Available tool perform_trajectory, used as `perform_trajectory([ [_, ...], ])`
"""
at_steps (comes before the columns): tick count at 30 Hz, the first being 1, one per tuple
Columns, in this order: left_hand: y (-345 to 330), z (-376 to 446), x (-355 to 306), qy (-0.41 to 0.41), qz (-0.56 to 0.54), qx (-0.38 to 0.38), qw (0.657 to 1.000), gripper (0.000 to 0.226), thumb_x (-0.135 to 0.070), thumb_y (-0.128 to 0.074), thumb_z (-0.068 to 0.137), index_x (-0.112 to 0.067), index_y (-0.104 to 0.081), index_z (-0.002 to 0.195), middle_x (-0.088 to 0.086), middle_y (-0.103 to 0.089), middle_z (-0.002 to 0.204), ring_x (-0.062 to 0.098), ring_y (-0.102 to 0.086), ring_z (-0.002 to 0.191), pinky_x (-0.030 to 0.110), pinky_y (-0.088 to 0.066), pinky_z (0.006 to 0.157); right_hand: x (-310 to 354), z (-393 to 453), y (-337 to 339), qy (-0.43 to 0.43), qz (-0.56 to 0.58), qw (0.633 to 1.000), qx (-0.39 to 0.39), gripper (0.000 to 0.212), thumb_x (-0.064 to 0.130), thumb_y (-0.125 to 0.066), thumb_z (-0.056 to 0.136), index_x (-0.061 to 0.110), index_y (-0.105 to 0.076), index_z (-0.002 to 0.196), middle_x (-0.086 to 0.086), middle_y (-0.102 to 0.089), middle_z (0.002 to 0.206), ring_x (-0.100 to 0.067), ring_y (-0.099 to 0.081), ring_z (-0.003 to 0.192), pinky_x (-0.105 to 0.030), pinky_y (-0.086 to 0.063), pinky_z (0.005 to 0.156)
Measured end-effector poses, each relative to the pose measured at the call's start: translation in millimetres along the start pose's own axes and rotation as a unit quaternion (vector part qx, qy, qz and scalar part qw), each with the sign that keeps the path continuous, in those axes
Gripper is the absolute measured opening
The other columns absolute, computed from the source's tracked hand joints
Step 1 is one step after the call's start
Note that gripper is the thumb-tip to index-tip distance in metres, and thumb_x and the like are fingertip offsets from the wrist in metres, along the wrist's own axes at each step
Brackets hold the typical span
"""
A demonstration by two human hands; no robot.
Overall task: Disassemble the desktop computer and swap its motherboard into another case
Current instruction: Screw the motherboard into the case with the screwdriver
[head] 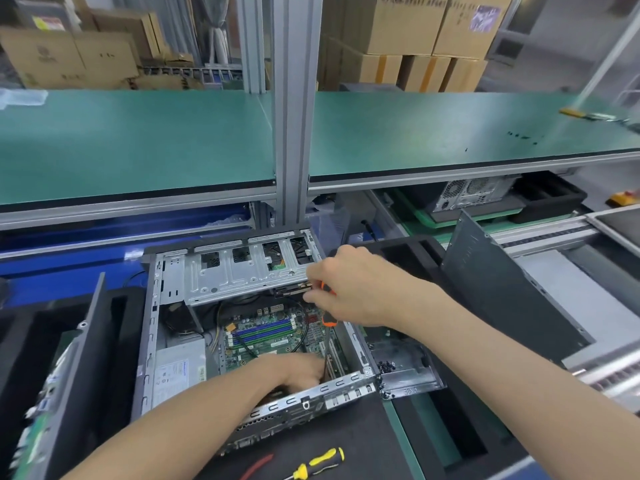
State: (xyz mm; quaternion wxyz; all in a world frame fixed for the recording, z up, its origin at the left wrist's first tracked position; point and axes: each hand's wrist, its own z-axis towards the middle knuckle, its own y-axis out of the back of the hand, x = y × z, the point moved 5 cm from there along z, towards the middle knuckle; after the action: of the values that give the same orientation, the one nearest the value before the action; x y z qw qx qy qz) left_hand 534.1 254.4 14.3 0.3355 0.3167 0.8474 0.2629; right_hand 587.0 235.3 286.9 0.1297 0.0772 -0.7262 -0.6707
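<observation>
Open case (249, 344): a desktop chassis lies on its side on the dark foam of the worktop (346, 441), cover off, so that the board faces up and both hands can reach in from above.
Motherboard (273, 332): the green board sits flat on the case floor, blue memory slots in view; judged not yet freed, since a driver stands on it.
Right hand (349, 289): its grip is closed round the orange-and-black handle of a screwdriver (327, 315); the shaft runs down toward the near right corner of the board, presumably onto a mounting screw.
Left hand (298, 370): it rests low inside the case near the driver tip, probably steadying tip or screw; the fingers are hidden behind the case rim, so whether they pinch anything cannot be told.
Drive cage (242, 268): the silver bracket spans the far end of the case, above the board's far edge; it may have to clear before the board lifts out.
Power supply (178, 370): the grey box lies in the near left of the case, beside the board.
Screw tray (405, 372): a shallow metal part just right of the case holds small dark screws, close to the working hand.
Spare screwdriver (318, 464): a yellow-handled driver lies on the foam in front of the case, within reach.
Side panel (512, 278): a grey panel leans to the right, out of the way.
</observation>
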Motion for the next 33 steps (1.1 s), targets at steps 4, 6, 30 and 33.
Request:
perform_trajectory([
  [4, 1.9, -6.9, 9.6, 0.006, 0.03, 0.009, 0.999, 0.033, -0.021, -0.053, 0.096, 0.005, -0.062, 0.114, 0.023, -0.068, 0.098, 0.034, -0.06, 0.079, 0.044, -0.054, 0.078, 6.9, -1.7, 2.0, 0.059, 0.103, 0.991, 0.064, 0.015, 0.012, -0.061, 0.085, 0.026, -0.062, 0.091, 0.012, -0.06, 0.082, -0.013, -0.055, 0.076, -0.034, -0.051, 0.07],
  [6, 1.0, -5.7, 9.3, -0.008, 0.051, 0.019, 0.998, 0.034, -0.013, -0.054, 0.094, -0.003, -0.06, 0.125, 0.021, -0.068, 0.111, 0.037, -0.064, 0.096, 0.047, -0.055, 0.085, 5.0, -4.3, 2.5, 0.061, 0.167, 0.979, 0.103, 0.032, 0.001, -0.061, 0.076, 0.028, -0.063, 0.092, 0.012, -0.062, 0.083, -0.006, -0.056, 0.07, -0.032, -0.053, 0.063],
  [30, 4.6, -0.3, -5.6, -0.121, 0.104, -0.042, 0.986, 0.016, -0.008, -0.051, 0.095, -0.004, -0.062, 0.105, 0.02, -0.066, 0.099, 0.023, -0.048, 0.074, 0.033, -0.041, 0.069, -21.9, -4.2, -0.6, 0.023, 0.095, 0.993, 0.063, 0.015, 0.017, -0.064, 0.087, 0.029, -0.059, 0.094, 0.011, -0.056, 0.078, -0.007, -0.052, 0.074, -0.028, -0.041, 0.063],
  [33, 3.2, -1.6, -3.8, -0.121, 0.111, -0.036, 0.986, 0.015, -0.014, -0.053, 0.094, -0.006, -0.062, 0.103, 0.018, -0.067, 0.097, 0.023, -0.05, 0.072, 0.032, -0.041, 0.067, -18.7, -8.3, 2.1, 0.042, 0.155, 0.983, 0.089, 0.028, 0.01, -0.065, 0.079, 0.03, -0.062, 0.098, 0.007, -0.062, 0.089, -0.01, -0.056, 0.077, -0.025, -0.047, 0.063],
])
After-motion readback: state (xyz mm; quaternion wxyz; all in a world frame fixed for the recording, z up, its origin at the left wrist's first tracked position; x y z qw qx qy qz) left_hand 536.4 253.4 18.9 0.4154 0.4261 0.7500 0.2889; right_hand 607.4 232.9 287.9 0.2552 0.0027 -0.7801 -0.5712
